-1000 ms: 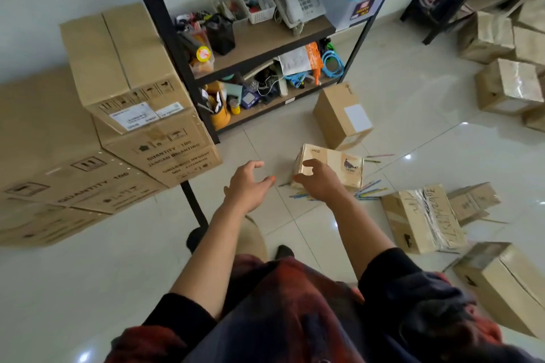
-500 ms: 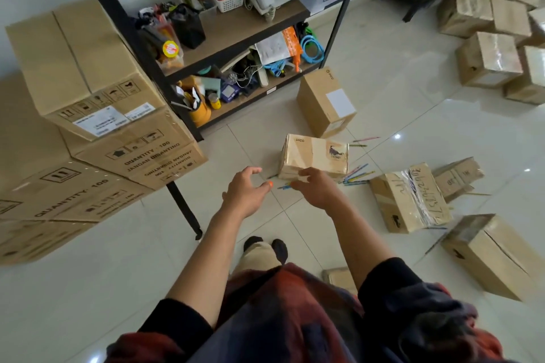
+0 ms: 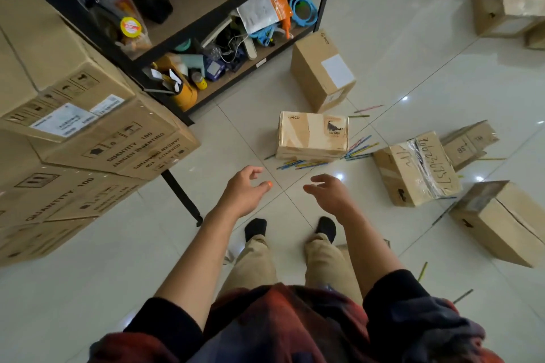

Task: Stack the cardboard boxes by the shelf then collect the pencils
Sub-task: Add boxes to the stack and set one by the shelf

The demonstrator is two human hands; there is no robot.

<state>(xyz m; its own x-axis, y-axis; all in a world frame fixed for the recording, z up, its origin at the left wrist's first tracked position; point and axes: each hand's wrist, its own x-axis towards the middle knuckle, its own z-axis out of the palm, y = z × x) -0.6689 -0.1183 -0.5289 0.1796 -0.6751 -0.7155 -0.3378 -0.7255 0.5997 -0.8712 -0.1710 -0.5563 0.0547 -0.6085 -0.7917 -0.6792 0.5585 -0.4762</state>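
A small taped cardboard box point(image 3: 312, 134) lies on the floor in front of me, with several coloured pencils point(image 3: 303, 164) scattered along its near edge and right side. My left hand point(image 3: 246, 190) and my right hand point(image 3: 330, 190) hover apart above the floor, short of that box, fingers loosely curled and holding nothing. A taller plain box point(image 3: 323, 71) stands behind it by the black shelf point(image 3: 206, 35). More boxes lie to the right: one with plastic wrap point(image 3: 418, 169), a small one point(image 3: 469, 141) and a larger one point(image 3: 504, 221).
Large stacked cartons point(image 3: 76, 115) fill the left beside the shelf leg point(image 3: 182, 194). More boxes point(image 3: 507, 0) sit at the far right. Loose pencils point(image 3: 368, 109) lie on the white tiles; others point(image 3: 422, 271) lie near my right side. My feet point(image 3: 290, 230) stand below my hands.
My right hand has let go of the small taped box and both hands have drawn back toward me. The view has risen and tilted down, showing my legs and feet.
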